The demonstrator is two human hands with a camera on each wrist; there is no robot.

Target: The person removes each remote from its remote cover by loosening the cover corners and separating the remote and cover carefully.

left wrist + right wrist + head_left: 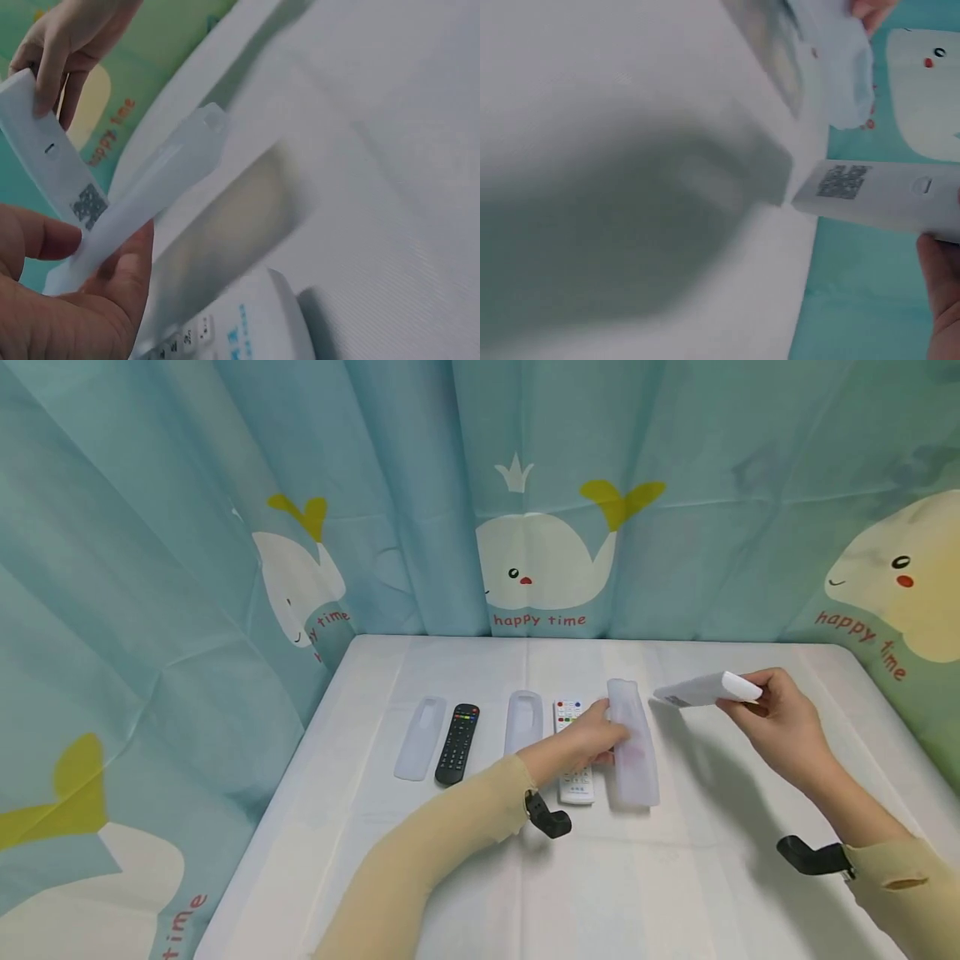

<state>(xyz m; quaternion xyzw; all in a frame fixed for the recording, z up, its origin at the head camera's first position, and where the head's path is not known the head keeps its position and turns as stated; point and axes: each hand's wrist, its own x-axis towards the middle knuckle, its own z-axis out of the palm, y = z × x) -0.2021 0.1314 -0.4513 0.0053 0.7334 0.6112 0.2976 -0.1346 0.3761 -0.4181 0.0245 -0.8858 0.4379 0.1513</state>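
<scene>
My left hand (588,737) pinches a translucent silicone remote cover (637,760) between thumb and fingers, tilted over the table. My right hand (787,727) grips one end of a white remote control (697,690) and holds it raised to the right of the cover. Its back, with a printed square code (843,181) near the free end, shows in both wrist views. Under my left hand another white remote (576,789) lies buttons up, partly hidden by the fingers.
Left of the hands a black remote (457,745) lies between two more translucent covers, one at the far left (421,739) and one in the middle (524,718). A white cloth covers the table (675,893). A blue-green curtain (420,552) hangs along its back and left.
</scene>
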